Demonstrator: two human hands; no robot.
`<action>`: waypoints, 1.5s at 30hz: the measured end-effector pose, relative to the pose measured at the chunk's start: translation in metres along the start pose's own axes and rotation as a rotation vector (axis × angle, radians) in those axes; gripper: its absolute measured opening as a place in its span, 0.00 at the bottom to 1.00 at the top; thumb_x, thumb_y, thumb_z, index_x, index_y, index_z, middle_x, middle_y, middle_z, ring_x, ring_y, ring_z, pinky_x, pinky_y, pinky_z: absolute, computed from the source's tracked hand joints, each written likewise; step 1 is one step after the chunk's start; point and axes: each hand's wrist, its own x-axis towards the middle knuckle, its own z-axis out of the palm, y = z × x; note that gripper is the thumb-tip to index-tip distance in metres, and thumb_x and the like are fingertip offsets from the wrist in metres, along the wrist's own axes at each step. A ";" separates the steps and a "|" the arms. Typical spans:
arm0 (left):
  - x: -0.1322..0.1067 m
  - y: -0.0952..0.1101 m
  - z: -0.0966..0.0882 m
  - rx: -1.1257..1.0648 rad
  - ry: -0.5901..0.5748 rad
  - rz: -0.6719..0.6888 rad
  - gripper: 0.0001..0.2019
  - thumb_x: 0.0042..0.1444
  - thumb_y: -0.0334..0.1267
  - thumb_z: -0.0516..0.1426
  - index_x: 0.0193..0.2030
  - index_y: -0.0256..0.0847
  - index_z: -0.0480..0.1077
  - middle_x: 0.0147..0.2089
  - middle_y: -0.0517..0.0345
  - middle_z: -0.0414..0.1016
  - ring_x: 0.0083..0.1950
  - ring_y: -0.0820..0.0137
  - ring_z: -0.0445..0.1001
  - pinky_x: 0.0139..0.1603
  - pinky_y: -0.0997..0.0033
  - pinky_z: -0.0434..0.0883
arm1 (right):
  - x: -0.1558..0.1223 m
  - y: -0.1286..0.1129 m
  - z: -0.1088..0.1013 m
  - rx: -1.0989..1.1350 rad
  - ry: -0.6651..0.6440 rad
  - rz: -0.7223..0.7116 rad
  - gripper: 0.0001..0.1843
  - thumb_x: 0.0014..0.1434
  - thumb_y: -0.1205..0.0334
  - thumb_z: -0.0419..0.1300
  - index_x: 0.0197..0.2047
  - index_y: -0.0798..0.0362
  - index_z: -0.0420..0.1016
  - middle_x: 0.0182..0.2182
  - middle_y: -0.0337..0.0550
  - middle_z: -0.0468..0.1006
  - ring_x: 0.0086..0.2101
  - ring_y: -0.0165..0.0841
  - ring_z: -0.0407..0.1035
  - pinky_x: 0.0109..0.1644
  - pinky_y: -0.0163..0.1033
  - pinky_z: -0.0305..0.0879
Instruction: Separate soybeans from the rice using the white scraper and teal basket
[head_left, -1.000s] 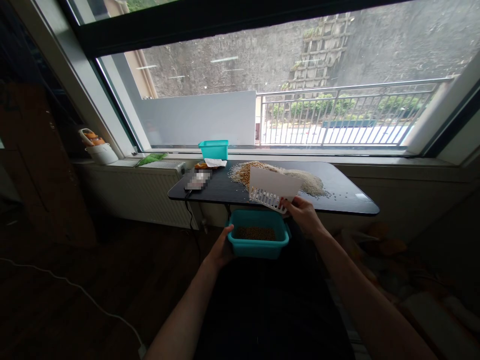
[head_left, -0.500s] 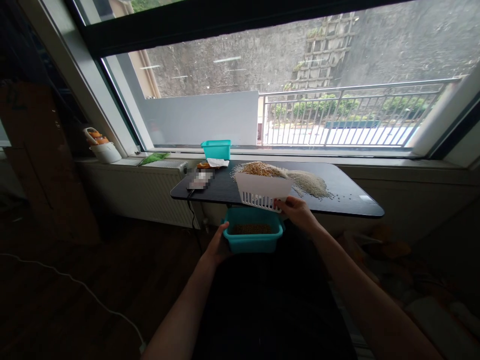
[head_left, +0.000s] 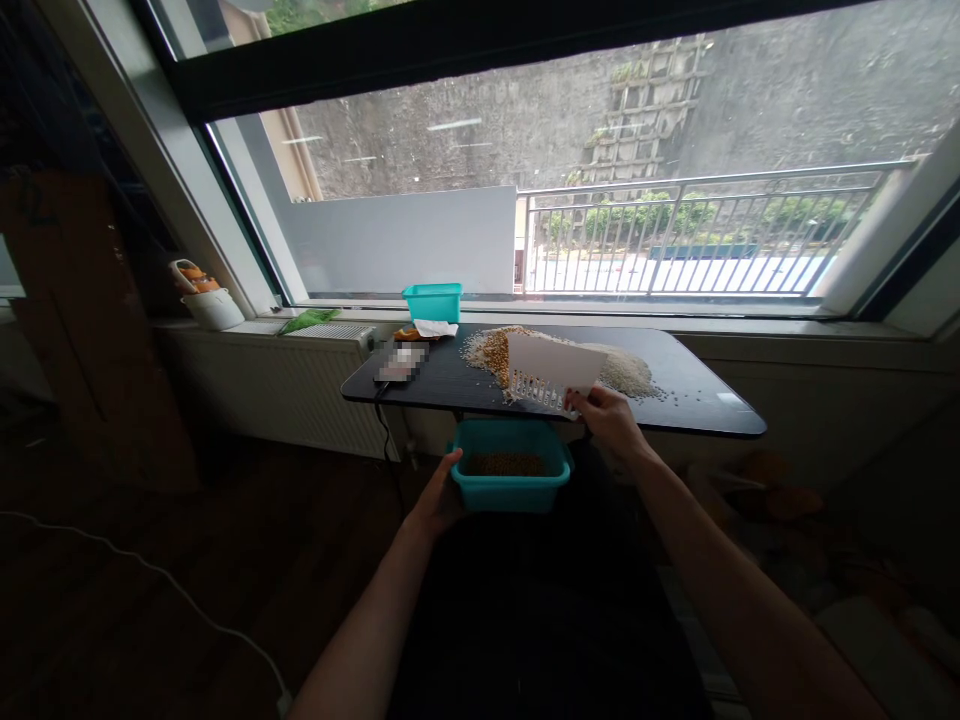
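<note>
Head view: a slotted white sheet [head_left: 555, 360] is pinched in the right hand [head_left: 611, 422] over the bench [head_left: 701, 390]; a teal bin [head_left: 511, 495] is gripped by the left hand [head_left: 436, 497] at the bench's near edge.

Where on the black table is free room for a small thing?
Widest: the right end of the table, beyond the pale grain pile, despite stray grains. Smaller: between the blurred device and yellow grains. Crowded: the middle, where the right hand holds the slotted scoop before both piles.
</note>
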 end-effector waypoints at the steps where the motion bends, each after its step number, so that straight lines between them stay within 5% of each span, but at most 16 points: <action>1: 0.000 0.000 0.000 -0.001 -0.002 0.003 0.23 0.52 0.50 0.52 0.51 0.42 0.64 0.43 0.51 0.74 0.44 0.61 0.73 0.39 0.66 0.68 | 0.000 0.001 0.001 -0.004 -0.008 -0.002 0.12 0.45 0.53 0.58 0.23 0.54 0.73 0.19 0.39 0.72 0.20 0.28 0.63 0.24 0.34 0.62; 45: 0.002 -0.001 -0.004 -0.046 -0.021 0.007 0.25 0.52 0.50 0.52 0.55 0.40 0.62 0.45 0.49 0.73 0.44 0.62 0.73 0.40 0.67 0.69 | -0.005 0.001 0.006 0.132 -0.043 0.082 0.16 0.41 0.52 0.62 0.29 0.55 0.75 0.22 0.41 0.74 0.21 0.31 0.66 0.26 0.39 0.66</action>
